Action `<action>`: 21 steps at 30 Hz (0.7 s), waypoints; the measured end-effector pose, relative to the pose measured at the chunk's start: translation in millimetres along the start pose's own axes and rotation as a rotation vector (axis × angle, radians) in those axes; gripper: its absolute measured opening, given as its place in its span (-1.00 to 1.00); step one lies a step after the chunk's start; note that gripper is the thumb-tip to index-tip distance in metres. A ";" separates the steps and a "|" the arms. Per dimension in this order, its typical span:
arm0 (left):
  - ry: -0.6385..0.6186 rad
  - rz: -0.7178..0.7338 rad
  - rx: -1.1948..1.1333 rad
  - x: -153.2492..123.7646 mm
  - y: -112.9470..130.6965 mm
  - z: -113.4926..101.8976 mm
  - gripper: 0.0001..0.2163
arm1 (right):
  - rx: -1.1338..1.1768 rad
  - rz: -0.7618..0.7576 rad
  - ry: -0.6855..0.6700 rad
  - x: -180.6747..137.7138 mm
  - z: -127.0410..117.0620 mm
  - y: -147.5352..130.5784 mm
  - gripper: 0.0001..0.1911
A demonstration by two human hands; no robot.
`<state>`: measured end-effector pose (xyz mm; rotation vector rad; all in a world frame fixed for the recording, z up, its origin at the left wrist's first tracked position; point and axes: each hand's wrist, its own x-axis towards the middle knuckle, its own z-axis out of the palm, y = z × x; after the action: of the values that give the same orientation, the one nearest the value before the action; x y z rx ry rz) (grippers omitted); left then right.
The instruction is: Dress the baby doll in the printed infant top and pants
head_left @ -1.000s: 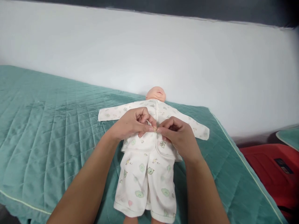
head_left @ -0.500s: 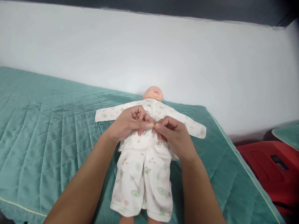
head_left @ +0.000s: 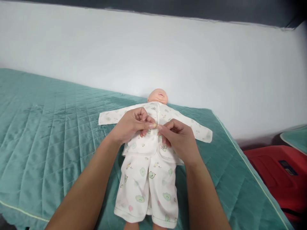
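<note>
A baby doll [head_left: 157, 95] lies on its back on a green quilted bed cover [head_left: 48, 127], head toward the wall. It wears a white printed shirt [head_left: 144, 147] with sleeves spread wide and matching trousers [head_left: 148, 188]. My left hand [head_left: 131, 126] and my right hand [head_left: 178, 139] meet over the doll's chest. Each pinches one edge of the shirt's front opening, fingertips touching at the middle. What lies between the fingertips is too small to make out.
A white wall [head_left: 153, 54] runs directly behind the doll's head. A red object [head_left: 278, 172] sits on the floor to the right of the bed. Another green padded edge [head_left: 296, 135] shows at the far right.
Both hands have shifted a little up the shirt front, toward the doll's head, still pinching the opening. The view has drifted slightly.
</note>
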<state>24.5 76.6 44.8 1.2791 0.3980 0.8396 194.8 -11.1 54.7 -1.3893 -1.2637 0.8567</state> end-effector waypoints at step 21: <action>1.286 0.066 0.470 -275.2 18.2 -105.3 -0.71 | 0.523 -0.222 0.512 18.6 9.2 9.9 -0.82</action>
<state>-232.9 -54.3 -17.1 1.0048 1.6460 1.6340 192.0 9.9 45.4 -0.9405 -0.7116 0.5692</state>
